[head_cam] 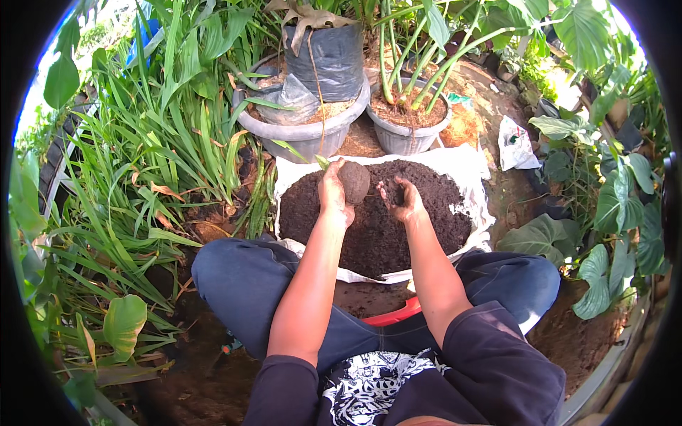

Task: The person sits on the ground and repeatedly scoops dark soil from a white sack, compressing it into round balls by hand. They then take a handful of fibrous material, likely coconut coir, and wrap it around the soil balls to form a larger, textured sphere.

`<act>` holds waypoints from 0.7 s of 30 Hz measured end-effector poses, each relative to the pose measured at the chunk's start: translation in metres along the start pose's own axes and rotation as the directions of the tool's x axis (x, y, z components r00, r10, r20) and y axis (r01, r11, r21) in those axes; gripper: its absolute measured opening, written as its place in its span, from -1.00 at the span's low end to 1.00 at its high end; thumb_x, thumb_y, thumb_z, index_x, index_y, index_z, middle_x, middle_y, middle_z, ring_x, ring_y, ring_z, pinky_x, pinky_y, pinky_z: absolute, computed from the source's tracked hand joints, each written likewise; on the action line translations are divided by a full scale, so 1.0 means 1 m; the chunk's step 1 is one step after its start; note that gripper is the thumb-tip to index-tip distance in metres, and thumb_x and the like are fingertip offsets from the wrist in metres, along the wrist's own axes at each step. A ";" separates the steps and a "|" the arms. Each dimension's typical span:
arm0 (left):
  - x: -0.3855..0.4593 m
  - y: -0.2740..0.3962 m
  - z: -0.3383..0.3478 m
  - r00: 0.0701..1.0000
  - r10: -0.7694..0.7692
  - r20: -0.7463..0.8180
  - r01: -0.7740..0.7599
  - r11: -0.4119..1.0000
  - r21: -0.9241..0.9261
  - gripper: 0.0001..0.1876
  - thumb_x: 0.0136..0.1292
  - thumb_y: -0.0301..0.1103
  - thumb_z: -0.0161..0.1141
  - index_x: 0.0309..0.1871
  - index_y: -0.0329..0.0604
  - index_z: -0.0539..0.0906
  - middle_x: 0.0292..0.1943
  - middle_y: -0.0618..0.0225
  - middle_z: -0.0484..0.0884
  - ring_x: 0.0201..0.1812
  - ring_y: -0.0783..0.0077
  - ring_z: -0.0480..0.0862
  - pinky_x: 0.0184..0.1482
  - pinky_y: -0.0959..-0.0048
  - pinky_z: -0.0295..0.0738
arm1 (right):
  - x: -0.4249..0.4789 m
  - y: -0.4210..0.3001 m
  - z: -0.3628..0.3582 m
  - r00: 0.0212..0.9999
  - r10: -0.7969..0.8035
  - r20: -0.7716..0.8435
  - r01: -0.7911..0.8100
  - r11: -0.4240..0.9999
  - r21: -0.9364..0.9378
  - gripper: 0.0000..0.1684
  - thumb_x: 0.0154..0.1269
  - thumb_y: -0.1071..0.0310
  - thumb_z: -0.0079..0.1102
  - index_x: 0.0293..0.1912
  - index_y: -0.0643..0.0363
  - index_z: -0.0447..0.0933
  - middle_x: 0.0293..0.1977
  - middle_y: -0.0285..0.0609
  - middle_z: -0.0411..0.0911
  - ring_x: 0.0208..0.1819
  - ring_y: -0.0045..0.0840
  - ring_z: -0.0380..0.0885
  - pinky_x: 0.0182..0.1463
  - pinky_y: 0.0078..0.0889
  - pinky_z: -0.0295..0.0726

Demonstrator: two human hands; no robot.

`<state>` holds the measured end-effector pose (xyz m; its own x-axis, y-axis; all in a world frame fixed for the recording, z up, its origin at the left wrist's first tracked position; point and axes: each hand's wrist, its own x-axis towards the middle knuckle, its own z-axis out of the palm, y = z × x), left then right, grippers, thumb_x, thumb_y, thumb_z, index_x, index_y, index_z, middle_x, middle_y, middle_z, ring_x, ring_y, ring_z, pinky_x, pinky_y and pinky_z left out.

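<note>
My left hand [333, 190] holds a rounded brown ball of soil [354, 182], tilted on its side, with a small green leaf [322, 162] showing at its far left edge. To the right of the ball, my right hand [400, 199] is cupped with its fingers apart and some dark soil on the palm and fingers. I cannot tell whether it holds loose soil. Both hands are over a heap of dark soil [373, 234] spread on a white sack [469, 155] in front of my crossed legs.
Beyond the sack stand a large grey pot [303, 137] with a black grow bag [333, 61] in it and a smaller grey pot [407, 139] with thick green stems. Long-leaved plants [128, 175] crowd the left. A red plastic object [394, 314] lies near my lap, and a white bag [516, 144] lies at right.
</note>
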<state>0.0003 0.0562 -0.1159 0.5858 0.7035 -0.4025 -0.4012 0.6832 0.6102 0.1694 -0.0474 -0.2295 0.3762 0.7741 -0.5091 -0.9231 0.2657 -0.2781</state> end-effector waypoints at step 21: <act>0.054 -0.071 0.013 0.967 0.202 -0.157 -0.188 0.977 0.104 -0.66 0.35 -0.25 0.32 0.02 -0.36 0.69 -0.13 0.22 0.73 -0.16 0.35 0.70 -0.08 0.33 0.61 | -0.032 0.066 0.077 0.574 -0.742 0.347 0.675 0.188 -0.714 -0.61 0.57 0.34 -0.03 0.23 0.31 0.55 0.17 -0.09 0.57 0.20 -0.38 0.52 0.34 -0.33 0.43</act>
<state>0.0693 0.0430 -0.1718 0.3745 0.8490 -0.3727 -0.4285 0.5150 0.7424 0.0900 -0.0106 -0.1692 0.8728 0.4466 0.1969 0.1376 0.1619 -0.9772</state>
